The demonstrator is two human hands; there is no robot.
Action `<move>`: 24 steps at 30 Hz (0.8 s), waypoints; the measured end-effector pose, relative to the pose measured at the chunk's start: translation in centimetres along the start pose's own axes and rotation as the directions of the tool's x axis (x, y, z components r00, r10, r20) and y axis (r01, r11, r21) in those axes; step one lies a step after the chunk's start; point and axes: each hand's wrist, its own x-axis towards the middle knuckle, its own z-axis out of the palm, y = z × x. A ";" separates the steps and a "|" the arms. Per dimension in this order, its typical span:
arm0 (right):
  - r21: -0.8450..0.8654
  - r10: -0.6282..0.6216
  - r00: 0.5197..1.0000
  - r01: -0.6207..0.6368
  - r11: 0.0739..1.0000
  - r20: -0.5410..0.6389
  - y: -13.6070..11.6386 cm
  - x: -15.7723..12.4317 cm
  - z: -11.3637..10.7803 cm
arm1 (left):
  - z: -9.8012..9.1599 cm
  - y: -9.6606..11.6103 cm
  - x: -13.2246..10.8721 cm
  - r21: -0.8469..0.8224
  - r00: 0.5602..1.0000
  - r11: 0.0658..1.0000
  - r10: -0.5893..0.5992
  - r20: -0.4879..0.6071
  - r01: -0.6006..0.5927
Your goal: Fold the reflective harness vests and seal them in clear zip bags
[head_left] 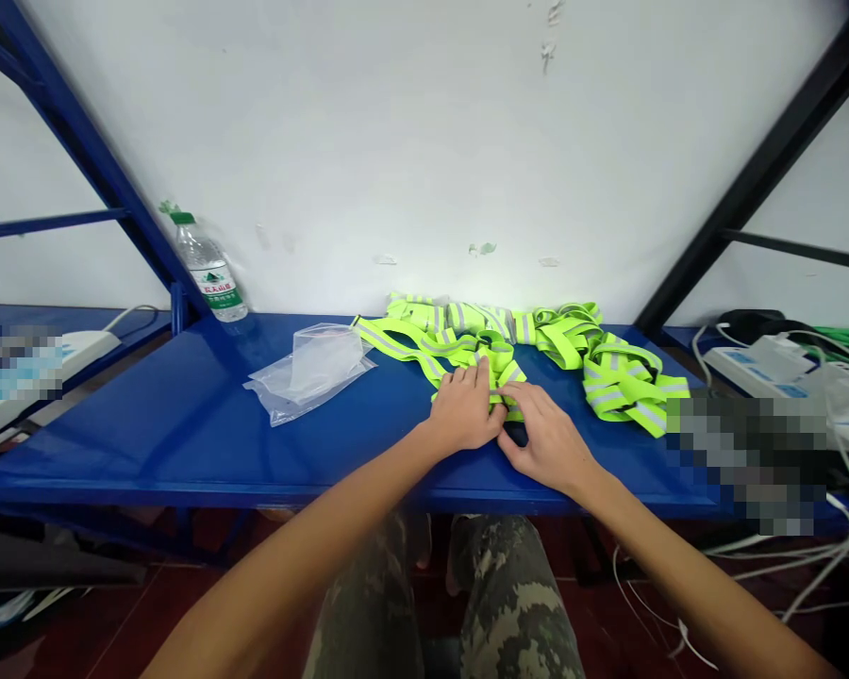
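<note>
Our left hand (463, 407) and right hand (548, 438) are gripping a neon-yellow reflective vest (485, 363), its straps only partly gathered. Right of the clear plastic bag (311, 372), beyond our hands, loose reflective webbing (626, 382) is lying unfolded along the blue steel shelf (184, 443).

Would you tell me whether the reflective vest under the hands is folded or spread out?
Loosely folded: the reflective vest lies gathered in loops under the left hand and right hand, one strap running off.
</note>
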 end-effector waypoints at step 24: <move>0.120 0.029 0.974 -0.057 0.991 0.223 1.4 0.4 -0.5 | -2.0 -2.0 -4.6 0.144 0.985 0.975 0.166 0.052 -0.172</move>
